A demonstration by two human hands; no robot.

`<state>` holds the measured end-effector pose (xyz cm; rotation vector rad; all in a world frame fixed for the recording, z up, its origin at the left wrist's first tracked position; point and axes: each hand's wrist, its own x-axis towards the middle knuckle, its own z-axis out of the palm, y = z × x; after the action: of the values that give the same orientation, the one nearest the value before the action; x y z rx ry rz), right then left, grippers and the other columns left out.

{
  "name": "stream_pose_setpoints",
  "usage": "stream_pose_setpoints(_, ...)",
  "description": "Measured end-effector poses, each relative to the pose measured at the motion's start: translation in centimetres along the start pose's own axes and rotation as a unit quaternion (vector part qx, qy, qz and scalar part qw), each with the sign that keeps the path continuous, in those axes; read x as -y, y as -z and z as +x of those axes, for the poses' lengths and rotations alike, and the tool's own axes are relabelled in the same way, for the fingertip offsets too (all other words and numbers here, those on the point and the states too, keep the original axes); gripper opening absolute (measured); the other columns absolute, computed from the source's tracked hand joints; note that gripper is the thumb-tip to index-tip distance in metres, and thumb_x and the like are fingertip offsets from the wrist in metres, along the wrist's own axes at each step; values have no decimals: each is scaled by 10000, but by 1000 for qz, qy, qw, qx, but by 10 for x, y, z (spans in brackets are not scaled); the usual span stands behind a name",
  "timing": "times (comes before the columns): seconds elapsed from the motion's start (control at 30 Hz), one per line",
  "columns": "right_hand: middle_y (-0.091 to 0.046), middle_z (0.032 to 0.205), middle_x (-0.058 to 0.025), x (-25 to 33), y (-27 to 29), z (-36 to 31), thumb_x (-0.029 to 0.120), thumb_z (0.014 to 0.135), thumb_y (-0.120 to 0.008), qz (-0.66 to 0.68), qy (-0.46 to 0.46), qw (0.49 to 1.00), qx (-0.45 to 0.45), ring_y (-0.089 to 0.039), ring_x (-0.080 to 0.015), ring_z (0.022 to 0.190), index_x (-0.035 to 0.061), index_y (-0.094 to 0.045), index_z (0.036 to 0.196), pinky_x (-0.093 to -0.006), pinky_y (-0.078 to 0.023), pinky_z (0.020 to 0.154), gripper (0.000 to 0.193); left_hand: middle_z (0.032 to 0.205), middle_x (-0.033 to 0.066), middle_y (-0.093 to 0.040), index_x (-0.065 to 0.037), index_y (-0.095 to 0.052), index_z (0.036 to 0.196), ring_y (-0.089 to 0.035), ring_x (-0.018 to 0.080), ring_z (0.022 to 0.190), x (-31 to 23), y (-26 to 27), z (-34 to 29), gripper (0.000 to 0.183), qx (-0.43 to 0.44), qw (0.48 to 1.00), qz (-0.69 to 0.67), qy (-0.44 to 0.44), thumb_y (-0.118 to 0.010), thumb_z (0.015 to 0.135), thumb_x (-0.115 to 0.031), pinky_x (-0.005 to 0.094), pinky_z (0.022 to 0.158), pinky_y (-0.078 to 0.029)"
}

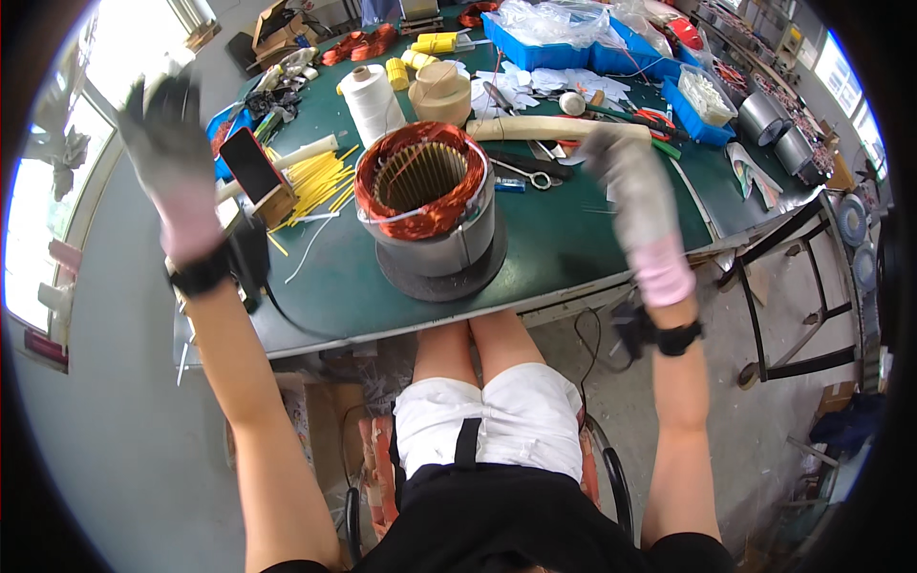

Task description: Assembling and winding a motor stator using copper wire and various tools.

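Note:
A motor stator [435,234], grey outside with orange copper windings round its top, stands upright on a dark round base [478,277] in front of me. My left hand [172,143], in a grey and white glove, is raised at the left, apart from the stator, its fingers spread and nothing in them. My right hand [638,196], gloved too, is right of the stator, over the end of a long pale wooden stick [549,127]. Motion smears its fingers, so whether it touches the stick cannot be told. Metal scissors [535,178] lie between the stator and that hand.
Behind the stator stand a white thread cone [373,105] and a beige tape roll [439,93]. Yellow strips [320,181] and a propped phone [256,164] are at the left. Blue bins [544,48] fill the back. A black metal frame [802,296] is right of the green table [564,239].

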<state>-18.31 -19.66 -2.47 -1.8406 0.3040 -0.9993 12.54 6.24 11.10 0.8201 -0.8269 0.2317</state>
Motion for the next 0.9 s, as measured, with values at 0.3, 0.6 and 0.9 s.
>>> stream_pose_setpoints(0.3, -640, 936, -111, -73, -53, -37, 77, 892, -457, 96, -327, 940, 22, -620, -138, 777, -48, -528, 1218, -266, -513, 718, 356, 812, 104, -598, -21, -594, 1049, -554, 292, 848, 59, -47, -143, 401, 318, 901, 294, -19, -654, 654, -39, 386, 800, -442)
stream_pose_setpoints(0.6, -693, 833, -158, -67, -81, -33, 146, 839, -523, -55, -300, 952, -32, -683, -232, 782, 11, -693, 986, -319, -528, 713, 263, 539, 43, -424, -44, -585, 648, -429, 226, 539, 62, -53, -156, 110, 262, 896, 332, -132, -632, 636, 54, 324, 550, -361)
stream_pose_setpoints(0.9, -586, 691, 2, -62, -95, 1, 159, 886, -505, -47, -260, 952, 156, -512, -59, 557, 26, -660, 1067, -221, -444, 510, 273, 772, 101, -620, -32, -645, 881, -574, 235, 701, 30, -43, -159, 166, 220, 880, 421, 12, -492, 916, -83, 332, 747, -439)
